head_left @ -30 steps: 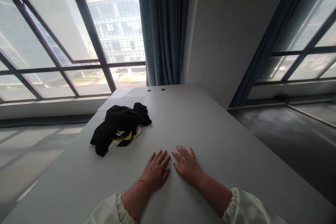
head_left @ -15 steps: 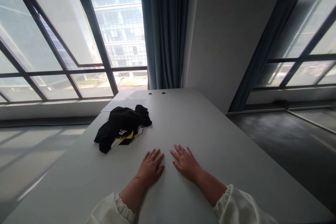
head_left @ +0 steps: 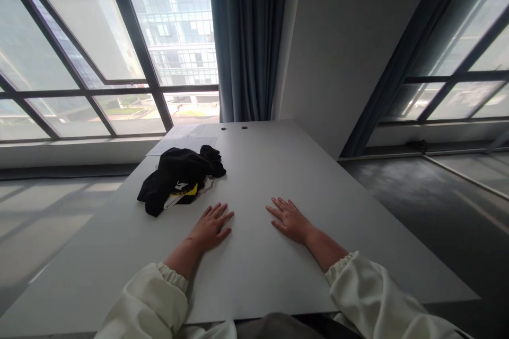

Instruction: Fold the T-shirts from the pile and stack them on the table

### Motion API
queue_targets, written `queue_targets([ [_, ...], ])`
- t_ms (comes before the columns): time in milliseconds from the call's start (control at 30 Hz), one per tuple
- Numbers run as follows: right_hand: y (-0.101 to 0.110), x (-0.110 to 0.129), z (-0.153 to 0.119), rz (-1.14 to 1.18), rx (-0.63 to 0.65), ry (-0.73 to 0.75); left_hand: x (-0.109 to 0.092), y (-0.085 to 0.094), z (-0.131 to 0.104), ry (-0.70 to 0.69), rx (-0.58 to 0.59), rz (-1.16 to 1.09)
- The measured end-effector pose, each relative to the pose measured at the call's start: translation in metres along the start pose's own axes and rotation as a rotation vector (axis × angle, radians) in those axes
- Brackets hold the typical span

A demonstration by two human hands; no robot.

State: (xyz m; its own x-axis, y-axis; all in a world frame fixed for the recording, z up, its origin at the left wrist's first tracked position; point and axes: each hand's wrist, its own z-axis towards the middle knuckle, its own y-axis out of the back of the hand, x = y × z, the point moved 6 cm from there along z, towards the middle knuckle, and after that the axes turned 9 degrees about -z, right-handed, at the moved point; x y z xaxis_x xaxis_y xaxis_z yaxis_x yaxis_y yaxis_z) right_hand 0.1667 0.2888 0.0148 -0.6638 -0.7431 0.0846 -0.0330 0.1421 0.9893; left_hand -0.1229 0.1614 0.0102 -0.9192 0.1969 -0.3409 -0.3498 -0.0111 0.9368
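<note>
A crumpled black garment (head_left: 178, 181) is lying on the white table (head_left: 278, 169), just beyond and to the left of the left hand (head_left: 210, 226) and well apart from the right hand (head_left: 291, 219). Both hands are resting flat on the tabletop, palms down, fingers spread, holding nothing and sitting apart from each other. The garment is showing a yellow patch and some white cloth at its near edge, and sheets of paper (head_left: 185, 141) are lying just behind it.

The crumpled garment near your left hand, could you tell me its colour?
Mostly black garment, with yellow and white patches, seen in the head view.
</note>
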Motion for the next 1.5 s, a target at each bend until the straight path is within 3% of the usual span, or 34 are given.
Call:
queue_targets([
  [200,0.004,0.018,0.025,-0.014,0.007,0.017,0.002,0.003,0.020,0.022,-0.019,0.000],
  [400,0.004,0.027,0.032,-0.011,0.026,-0.012,0.008,-0.003,0.022,0.050,0.019,0.010],
  [900,0.001,0.024,0.032,0.008,0.018,-0.017,0.012,-0.007,0.017,0.071,-0.048,-0.009],
  [1500,-0.003,0.021,0.034,0.039,-0.009,-0.022,0.012,-0.006,0.017,0.088,-0.049,-0.013],
])
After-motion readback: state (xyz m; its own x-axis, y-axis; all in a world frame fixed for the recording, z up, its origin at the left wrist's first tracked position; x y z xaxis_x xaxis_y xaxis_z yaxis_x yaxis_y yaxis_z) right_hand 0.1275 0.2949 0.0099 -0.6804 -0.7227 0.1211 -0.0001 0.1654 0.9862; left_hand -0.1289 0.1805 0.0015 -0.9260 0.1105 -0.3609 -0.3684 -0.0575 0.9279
